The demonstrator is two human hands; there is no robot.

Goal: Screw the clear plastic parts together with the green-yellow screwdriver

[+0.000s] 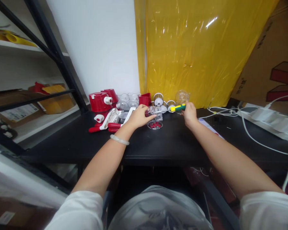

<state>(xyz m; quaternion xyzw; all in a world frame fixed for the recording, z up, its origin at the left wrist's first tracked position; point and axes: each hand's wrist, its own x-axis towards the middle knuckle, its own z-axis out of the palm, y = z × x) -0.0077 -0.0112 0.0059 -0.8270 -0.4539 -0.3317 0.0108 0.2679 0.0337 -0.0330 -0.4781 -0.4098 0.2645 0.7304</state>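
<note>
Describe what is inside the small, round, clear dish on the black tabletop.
Small red pieces and some greyish bits lie in the clear dish. Whatever is directly beneath them is covered and cannot be seen.

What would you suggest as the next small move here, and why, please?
Perhaps seat the screwdriver squarely against the clear plastic piece, since the right hand holds the screwdriver pointing toward that piece, which the left hand holds; whether the tip touches is too small to tell.
</note>
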